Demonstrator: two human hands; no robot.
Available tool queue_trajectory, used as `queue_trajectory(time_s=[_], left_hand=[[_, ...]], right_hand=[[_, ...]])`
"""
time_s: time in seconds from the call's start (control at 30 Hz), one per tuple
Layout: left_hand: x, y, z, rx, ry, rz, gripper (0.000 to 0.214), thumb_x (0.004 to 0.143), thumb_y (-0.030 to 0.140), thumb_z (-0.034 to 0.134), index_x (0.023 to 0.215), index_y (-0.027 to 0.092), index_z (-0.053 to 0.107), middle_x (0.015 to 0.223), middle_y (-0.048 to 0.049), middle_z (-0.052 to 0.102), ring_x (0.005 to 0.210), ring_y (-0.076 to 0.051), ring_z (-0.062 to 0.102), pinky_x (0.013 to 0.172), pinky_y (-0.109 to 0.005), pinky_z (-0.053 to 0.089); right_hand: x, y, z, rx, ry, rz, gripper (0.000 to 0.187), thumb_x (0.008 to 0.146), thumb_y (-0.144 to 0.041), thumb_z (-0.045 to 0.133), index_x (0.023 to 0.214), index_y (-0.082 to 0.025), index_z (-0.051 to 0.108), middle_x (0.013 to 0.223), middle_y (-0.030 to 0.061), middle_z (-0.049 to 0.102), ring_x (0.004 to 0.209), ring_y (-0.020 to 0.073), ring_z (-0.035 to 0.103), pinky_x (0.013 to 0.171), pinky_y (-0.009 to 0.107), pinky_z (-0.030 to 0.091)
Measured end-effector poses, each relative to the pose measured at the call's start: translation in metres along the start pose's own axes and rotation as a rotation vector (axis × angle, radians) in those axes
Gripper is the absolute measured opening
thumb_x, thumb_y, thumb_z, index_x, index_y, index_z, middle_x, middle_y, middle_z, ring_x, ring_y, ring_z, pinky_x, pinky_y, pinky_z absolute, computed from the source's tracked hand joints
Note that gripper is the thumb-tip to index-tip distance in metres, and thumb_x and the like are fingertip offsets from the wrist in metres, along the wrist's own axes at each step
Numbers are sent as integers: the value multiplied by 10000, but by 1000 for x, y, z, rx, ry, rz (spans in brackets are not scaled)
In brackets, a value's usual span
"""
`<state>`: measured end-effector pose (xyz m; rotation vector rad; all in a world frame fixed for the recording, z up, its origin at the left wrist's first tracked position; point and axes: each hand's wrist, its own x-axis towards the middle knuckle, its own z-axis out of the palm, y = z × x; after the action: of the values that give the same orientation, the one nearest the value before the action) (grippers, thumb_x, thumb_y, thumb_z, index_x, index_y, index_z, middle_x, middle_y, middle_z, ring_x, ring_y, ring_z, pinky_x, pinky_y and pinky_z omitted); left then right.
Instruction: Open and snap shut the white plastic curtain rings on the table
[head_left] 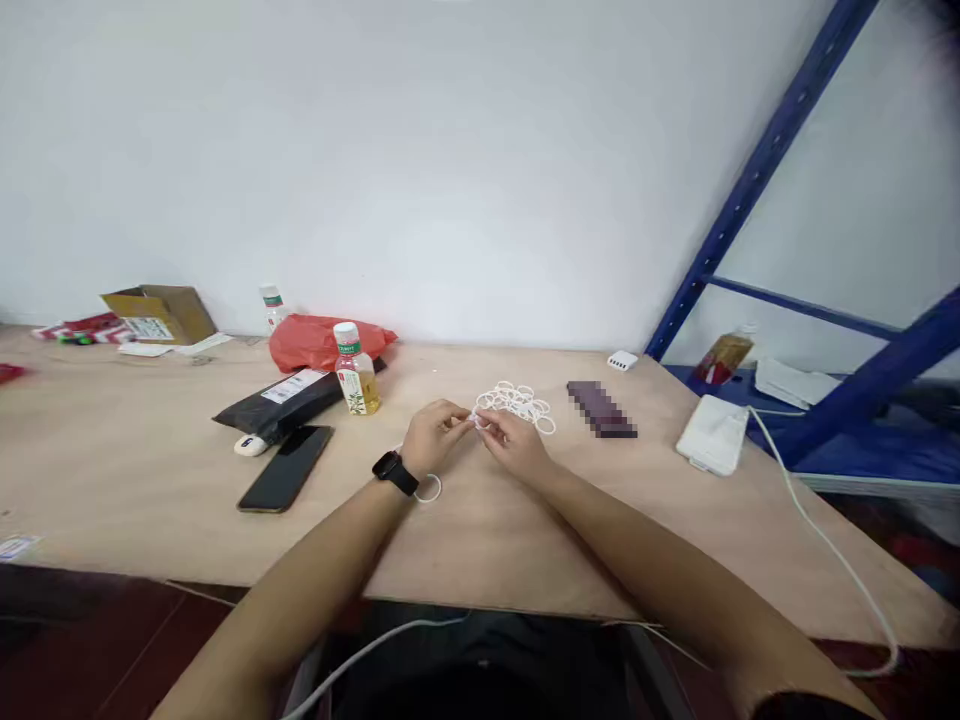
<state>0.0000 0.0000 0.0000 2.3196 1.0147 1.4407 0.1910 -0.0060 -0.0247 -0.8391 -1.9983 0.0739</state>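
My left hand [433,437], with a black watch [396,472] on its wrist, meets my right hand [513,442] near the middle of the table. Fingertips of both hands pinch a small whitish piece [475,420] between them; its exact kind is too small to make out. Just behind my right hand lies a loose pile of thin white rings [517,398]. One separate white ring [428,488] rests on the table beside my left wrist.
Left of my hands are a drink bottle [358,385], a black parcel [281,405], a phone [286,470], a red bag [311,342] and an open carton [169,312]. To the right lie a dark pixelated object [601,409], a white case [712,434] with a cable and a blue metal frame [750,190].
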Motion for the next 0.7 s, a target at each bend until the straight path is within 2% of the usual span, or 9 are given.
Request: queue_trajectory(time_s=[0.23, 0.37, 0.57, 0.7], left_hand=[[-1, 2, -3, 32, -55, 132, 176, 898, 323, 599, 852, 178, 687, 823, -59, 708, 784, -159, 638, 749, -300, 481], [-1, 1, -5, 79, -115, 156, 191, 914, 326, 572, 865, 181, 686, 848, -63, 711, 804, -164, 642, 784, -317, 467], [2, -1, -6, -3, -195, 86, 241, 924, 350, 546, 884, 172, 704, 856, -71, 711, 771, -150, 634, 740, -278, 472], [9, -7, -25, 39, -431, -70, 341, 874, 452, 582, 1033, 179, 709, 865, -58, 716, 718, -142, 617, 686, -248, 459]], right_hand=[[0, -2, -1, 57, -39, 19, 300, 908, -222, 541, 1201, -249, 598, 954, 54, 697, 761, 168, 648, 707, 308, 540], [0, -4, -1, 75, -69, 26, 282, 908, -226, 540, 1174, -247, 631, 975, 58, 715, 796, 176, 668, 720, 309, 542], [2, -6, 1, 63, -14, 62, 259, 890, -200, 539, 1112, -239, 667, 968, 39, 732, 745, 158, 674, 723, 295, 540], [4, 2, -5, -39, 14, 25, 242, 890, -179, 502, 1035, -230, 688, 885, 36, 726, 766, 168, 669, 743, 301, 530]])
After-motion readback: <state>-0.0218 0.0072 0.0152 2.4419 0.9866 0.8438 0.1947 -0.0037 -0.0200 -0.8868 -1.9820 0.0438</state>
